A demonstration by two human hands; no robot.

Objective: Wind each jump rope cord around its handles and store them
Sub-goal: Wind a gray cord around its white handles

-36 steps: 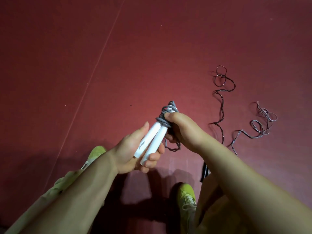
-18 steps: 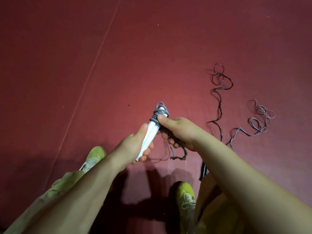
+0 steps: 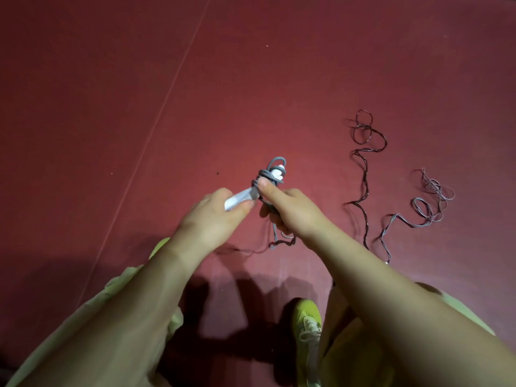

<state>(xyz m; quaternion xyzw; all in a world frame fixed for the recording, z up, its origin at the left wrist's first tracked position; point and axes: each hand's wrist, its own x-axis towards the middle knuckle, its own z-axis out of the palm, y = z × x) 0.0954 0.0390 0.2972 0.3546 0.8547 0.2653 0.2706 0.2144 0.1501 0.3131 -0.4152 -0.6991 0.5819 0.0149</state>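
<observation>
My left hand (image 3: 215, 219) grips the lower end of a pair of white jump rope handles (image 3: 242, 197), which point up and to the right. A grey cord (image 3: 272, 174) is wound in loops around their upper end. My right hand (image 3: 290, 210) holds that cord against the handles, thumb pressed on the coils. A loose tail of the grey cord (image 3: 279, 241) hangs below my right hand down to the floor. Another rope's dark cord (image 3: 365, 174) lies unwound on the red floor to the right, with a tangle of loops (image 3: 431, 196) farther right.
The red floor (image 3: 251, 79) has a thin pale seam line (image 3: 156, 121) running diagonally at the left. My yellow-green shoe (image 3: 307, 328) and trouser legs fill the bottom of the view.
My left hand has turned over, so its back now covers most of the white handles. The grey coils sit a little tighter at the top, and the loose tail has shortened.
</observation>
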